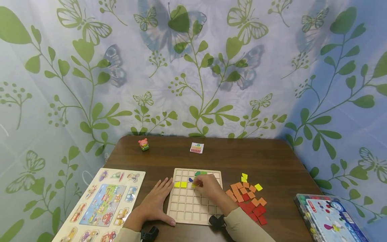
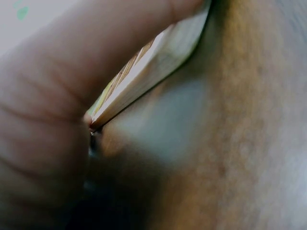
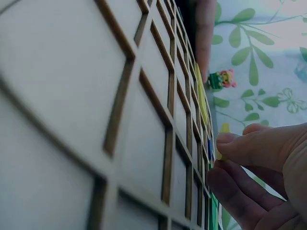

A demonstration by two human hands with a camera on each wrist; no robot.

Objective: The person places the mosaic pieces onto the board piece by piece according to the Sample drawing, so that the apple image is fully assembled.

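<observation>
Left hand (image 1: 155, 202) lies splayed beside nine o'clock of the wooden grid (image 1: 188, 205), while the right hand (image 1: 209, 186) pinches a yellow tile (image 3: 225, 128) over the grid towards twelve, a piece (probably light, stiff, slightly slick) best held by opposite edges.

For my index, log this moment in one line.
right hand: pinches yellow piece over grid board; left hand: at board's left edge; orange tiles: beside board
</observation>
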